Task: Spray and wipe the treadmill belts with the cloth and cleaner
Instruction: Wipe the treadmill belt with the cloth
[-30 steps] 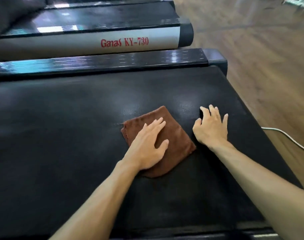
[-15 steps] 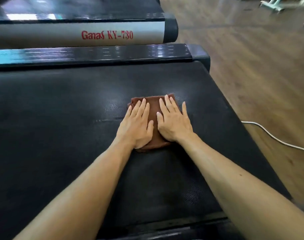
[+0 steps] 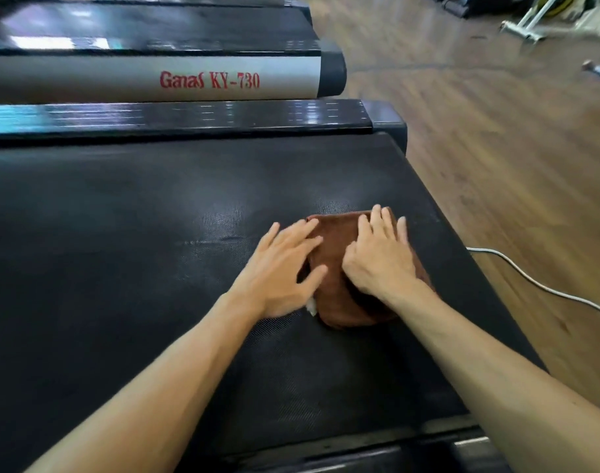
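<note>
Both hands lie flat with straight fingers on the folded brown cloth [image 3: 332, 268] on the black treadmill belt [image 3: 121, 250]: left hand [image 3: 281, 268] on its left edge, right hand [image 3: 380, 257] on top.

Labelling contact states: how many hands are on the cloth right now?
2. The left hand lies on the cloth's left edge, partly on the belt; the right hand lies flat on its right half. Both have straight fingers.

— Any writing to read here?
— Only one: red letters "Ganas KY-730" on the grey side rail [image 3: 223, 80] of the next treadmill, beyond the black belt.
— Anything on the cloth or belt?
— No.
</note>
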